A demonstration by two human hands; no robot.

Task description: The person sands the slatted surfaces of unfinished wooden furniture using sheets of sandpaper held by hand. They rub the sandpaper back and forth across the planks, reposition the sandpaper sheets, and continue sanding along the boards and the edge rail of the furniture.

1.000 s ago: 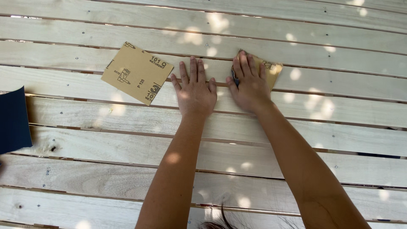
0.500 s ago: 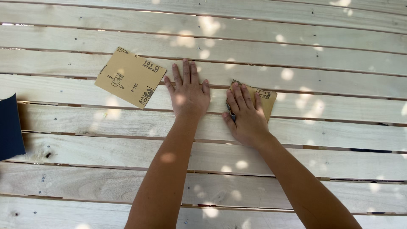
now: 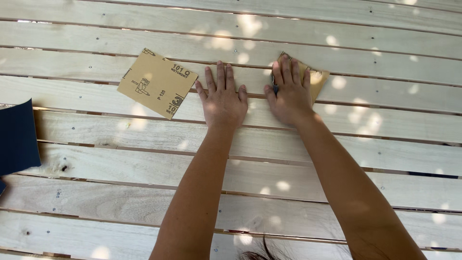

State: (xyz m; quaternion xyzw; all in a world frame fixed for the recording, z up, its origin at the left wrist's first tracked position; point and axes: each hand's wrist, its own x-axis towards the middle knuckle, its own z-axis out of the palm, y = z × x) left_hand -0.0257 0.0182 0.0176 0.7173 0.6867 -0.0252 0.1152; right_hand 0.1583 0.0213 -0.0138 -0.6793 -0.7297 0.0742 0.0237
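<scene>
My right hand lies palm down on a folded tan piece of sandpaper, pressing it flat against a pale wooden plank. Only the paper's upper right corner shows past my fingers. My left hand rests flat on the same planks just to the left, fingers spread, holding nothing. A second tan sandpaper sheet with dark printing lies back side up on the wood, a little left of my left hand and not touching it.
The surface is a run of light wooden slats with narrow gaps and screw heads, dappled with sunlight. A dark blue sheet lies at the left edge. Strands of hair show at the bottom.
My right hand has slid the sandpaper piece away from me, up the plank, after being lower half a second ago. The left hand stays flat in place.
</scene>
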